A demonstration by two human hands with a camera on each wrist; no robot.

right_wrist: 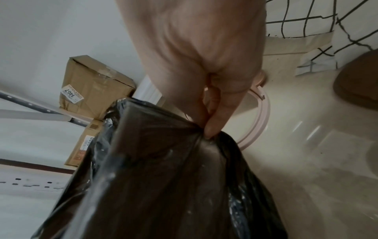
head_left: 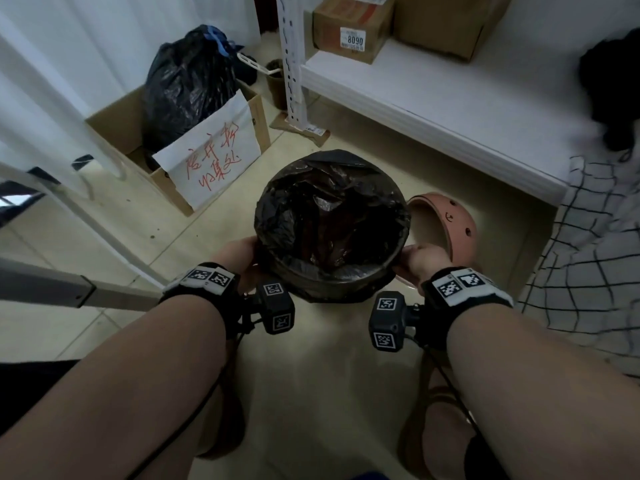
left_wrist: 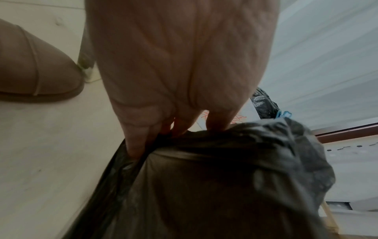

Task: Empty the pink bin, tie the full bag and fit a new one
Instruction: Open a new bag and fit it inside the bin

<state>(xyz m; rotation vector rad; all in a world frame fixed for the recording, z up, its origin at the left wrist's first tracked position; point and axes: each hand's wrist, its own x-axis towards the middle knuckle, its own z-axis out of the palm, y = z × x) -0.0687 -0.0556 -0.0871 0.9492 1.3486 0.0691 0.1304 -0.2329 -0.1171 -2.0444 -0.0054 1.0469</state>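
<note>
A black bin bag [head_left: 330, 216] lines a round bin on the floor, its edge folded down over the rim so the bin's wall is hidden. My left hand [head_left: 247, 254] holds the bag's edge on the left side. In the left wrist view its fingers [left_wrist: 141, 142] curl into the plastic [left_wrist: 225, 177]. My right hand [head_left: 412, 261] is on the right side. In the right wrist view its thumb and finger [right_wrist: 210, 127] pinch a fold of the bag [right_wrist: 163, 177]. A pink domed lid [head_left: 450, 223] lies tipped on the floor just right of the bin.
A tied full black bag [head_left: 187, 84] stands in a cardboard box [head_left: 114, 126] with a handwritten sign, back left. A white shelf [head_left: 433, 98] with cardboard boxes runs along the back right. Checked fabric [head_left: 588, 254] hangs at right. My shoes [left_wrist: 36, 72] stand close to the bin.
</note>
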